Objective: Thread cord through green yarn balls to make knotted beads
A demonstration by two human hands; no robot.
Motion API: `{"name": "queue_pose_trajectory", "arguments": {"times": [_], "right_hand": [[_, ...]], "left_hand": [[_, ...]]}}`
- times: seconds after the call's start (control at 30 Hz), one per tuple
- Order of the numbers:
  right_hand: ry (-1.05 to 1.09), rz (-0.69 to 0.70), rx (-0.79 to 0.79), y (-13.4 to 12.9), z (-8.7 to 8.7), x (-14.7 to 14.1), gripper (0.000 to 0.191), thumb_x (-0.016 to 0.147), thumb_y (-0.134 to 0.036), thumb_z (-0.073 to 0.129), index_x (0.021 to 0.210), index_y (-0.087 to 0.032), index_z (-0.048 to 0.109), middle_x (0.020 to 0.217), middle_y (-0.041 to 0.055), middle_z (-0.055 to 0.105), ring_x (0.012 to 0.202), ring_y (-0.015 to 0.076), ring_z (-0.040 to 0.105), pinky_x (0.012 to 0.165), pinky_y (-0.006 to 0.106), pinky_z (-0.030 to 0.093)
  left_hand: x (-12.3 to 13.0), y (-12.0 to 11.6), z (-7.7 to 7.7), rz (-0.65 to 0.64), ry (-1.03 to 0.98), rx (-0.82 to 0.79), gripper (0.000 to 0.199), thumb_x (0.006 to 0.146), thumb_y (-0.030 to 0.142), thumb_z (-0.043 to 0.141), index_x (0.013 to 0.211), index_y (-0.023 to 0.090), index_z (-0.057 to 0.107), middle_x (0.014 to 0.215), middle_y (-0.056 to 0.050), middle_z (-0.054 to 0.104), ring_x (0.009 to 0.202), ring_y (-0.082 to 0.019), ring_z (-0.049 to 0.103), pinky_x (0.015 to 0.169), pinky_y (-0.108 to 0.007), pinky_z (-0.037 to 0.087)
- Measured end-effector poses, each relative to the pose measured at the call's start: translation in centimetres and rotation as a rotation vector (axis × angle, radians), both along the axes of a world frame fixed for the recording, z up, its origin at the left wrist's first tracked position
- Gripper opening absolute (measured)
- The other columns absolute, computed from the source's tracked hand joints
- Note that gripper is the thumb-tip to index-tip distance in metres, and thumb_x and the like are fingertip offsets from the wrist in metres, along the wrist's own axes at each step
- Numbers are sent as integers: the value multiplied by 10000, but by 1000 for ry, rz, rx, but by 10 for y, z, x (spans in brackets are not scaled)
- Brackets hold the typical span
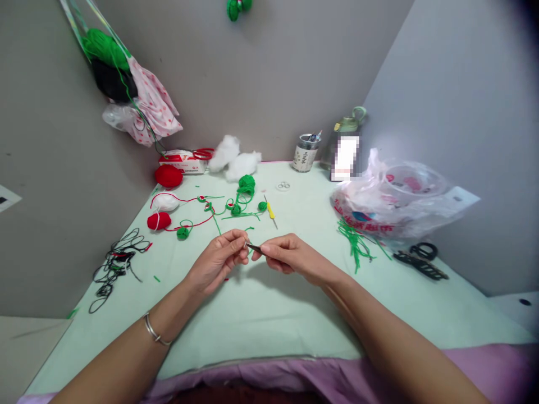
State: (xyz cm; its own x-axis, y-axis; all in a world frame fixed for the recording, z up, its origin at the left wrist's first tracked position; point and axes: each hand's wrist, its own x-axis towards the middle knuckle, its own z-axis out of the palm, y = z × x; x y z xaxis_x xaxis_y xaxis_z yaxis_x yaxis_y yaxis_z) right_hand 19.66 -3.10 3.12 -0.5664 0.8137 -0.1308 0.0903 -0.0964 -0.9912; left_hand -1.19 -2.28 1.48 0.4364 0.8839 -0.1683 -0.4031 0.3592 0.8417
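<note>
My left hand [223,259] is closed in a pinch above the middle of the table, around a tiny silvery item that is too small to name. Green yarn shows just behind its fingertips. From the right, my right hand [288,253] grips a slim dark pointed tool [255,248], whose tip meets the left fingertips. Beyond the hands lie a yellow-handled hook [270,210], a small green ball [263,206] and a green yarn ball [246,184].
Black cords [115,269] and red yarn [169,175] lie left. White stuffing [244,165], a pen tin [305,154] and a bottle [347,146] stand along the back. A plastic bag [404,196], green strands [355,241] and a black hair clip [421,265] are right.
</note>
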Motion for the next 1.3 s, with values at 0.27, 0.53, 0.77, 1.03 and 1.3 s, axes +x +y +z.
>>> {"name": "queue_pose_trajectory", "arguments": {"times": [0.27,0.53,0.77,1.03,1.3], "right_hand": [[69,45,-105,-1,-2,-1,503,895,-579,572,967,-109,735,561,-57,424,450,45,260,440,218,160],[94,68,-126,-1,-1,0,498,905,-568,562,956,-99,723,524,-63,419,427,44,252,428,218,140],[173,134,-232,0,-6,1,457,921,-530,566,950,-95,704,508,-69,437,391,32,246,399,201,143],[253,223,-409,0,-9,-1,420,939,-515,541,934,-113,665,471,-92,389,370,39,185,373,192,142],[97,27,-43,1,-2,-2,523,873,-636,562,902,-122,657,616,-62,367,498,57,230,456,221,161]], "left_hand": [[1,-1,1,-14,8,24,191,808,281,772,830,142,642,588,16,606,561,-82,588,588,-160,478],[0,-3,4,-23,26,41,183,816,282,763,819,142,645,574,19,595,539,-72,566,557,-144,452],[1,-6,6,-32,37,90,169,835,284,742,820,142,652,552,30,564,510,-63,529,517,-139,413],[1,-9,6,-38,32,106,187,830,296,748,813,139,649,542,41,537,492,-60,512,515,-148,415],[10,-7,5,140,48,145,158,834,260,743,849,159,623,673,34,599,626,-65,587,654,-153,497]]}}
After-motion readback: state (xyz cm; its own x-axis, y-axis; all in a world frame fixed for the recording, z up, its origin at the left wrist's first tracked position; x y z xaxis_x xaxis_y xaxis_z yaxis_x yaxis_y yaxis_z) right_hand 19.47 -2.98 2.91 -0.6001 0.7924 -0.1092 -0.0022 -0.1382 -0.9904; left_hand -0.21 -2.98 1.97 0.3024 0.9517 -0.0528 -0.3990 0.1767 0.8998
